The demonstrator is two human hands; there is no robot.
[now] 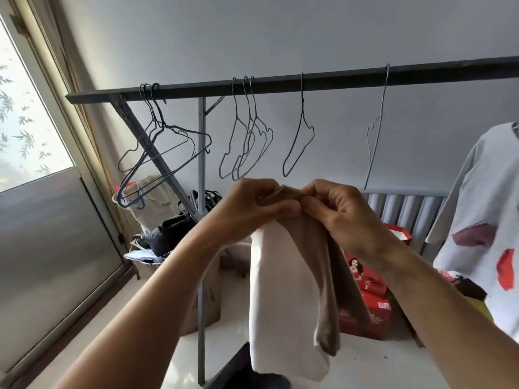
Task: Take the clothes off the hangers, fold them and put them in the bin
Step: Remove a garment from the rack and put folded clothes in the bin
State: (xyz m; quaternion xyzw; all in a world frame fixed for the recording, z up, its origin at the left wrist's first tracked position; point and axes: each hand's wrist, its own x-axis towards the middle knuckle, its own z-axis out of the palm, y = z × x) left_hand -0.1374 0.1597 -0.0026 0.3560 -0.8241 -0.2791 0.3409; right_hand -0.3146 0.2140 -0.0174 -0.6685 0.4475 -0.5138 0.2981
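Note:
A beige garment (292,290) hangs down in front of me, folded lengthwise, its pale inner side showing on the left. My left hand (258,204) and my right hand (334,211) meet at its top edge, and each pinches the cloth there. Above them a dark rail (280,85) carries several bare wire hangers (247,136). A white shirt with red marks (483,220) still hangs at the far right. No bin can be made out.
A sliding glass door (42,192) fills the left side. Under the rack lie a dark bag (171,233), a paper bag (207,299) and red boxes (368,310). A grey upright post (201,248) of the rack stands just left of the garment.

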